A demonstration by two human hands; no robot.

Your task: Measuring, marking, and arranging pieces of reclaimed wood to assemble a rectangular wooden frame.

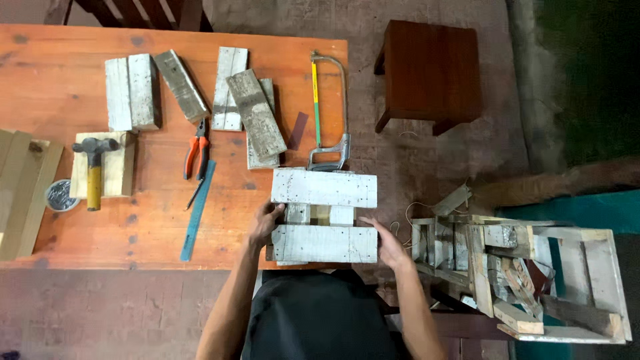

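Observation:
A small frame of whitewashed wooden planks (324,189) lies at the near right corner of the orange table (67,87). Two long planks lie across short pieces between them. My left hand (265,223) grips the frame's left side, by the near plank (324,244). On the right end of that near plank presses my right hand (385,243). Both hands hold the same frame.
On the table lie several loose planks (180,83), a hacksaw (328,113), orange pliers (197,148), a blue ruler (198,210), a hammer (94,167) on a wood block and a small tin (59,195). A dark stool (430,70) stands right; a broken crate (520,273) sits near right.

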